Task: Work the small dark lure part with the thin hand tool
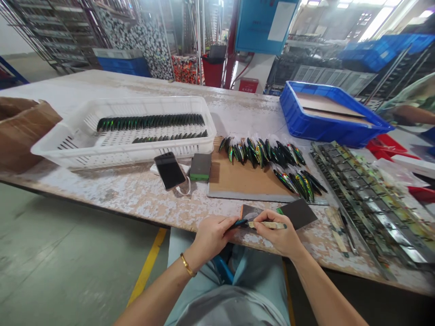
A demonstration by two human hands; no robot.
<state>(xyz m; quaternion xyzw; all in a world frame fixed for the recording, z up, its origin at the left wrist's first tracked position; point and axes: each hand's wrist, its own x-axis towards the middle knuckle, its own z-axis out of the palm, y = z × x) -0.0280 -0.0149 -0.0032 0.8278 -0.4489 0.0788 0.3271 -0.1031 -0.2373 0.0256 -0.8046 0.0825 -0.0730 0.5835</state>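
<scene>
1. Dark lure at surface edge, pinched in left hand grip.
2. Right hand grip closed on pale stick.
3. Risk, I judge: a slip drops the lure onto the lap; finished lures lie near.

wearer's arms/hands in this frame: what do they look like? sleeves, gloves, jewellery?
Both forearms are bare: no sleeves reach them and no gloves. The left hand has a thin gold-coloured bangle at the wrist. The right hand shows no ring, watch or band that I can make out. Nails look short and unpainted, though the picture is too small to be sure.
</scene>
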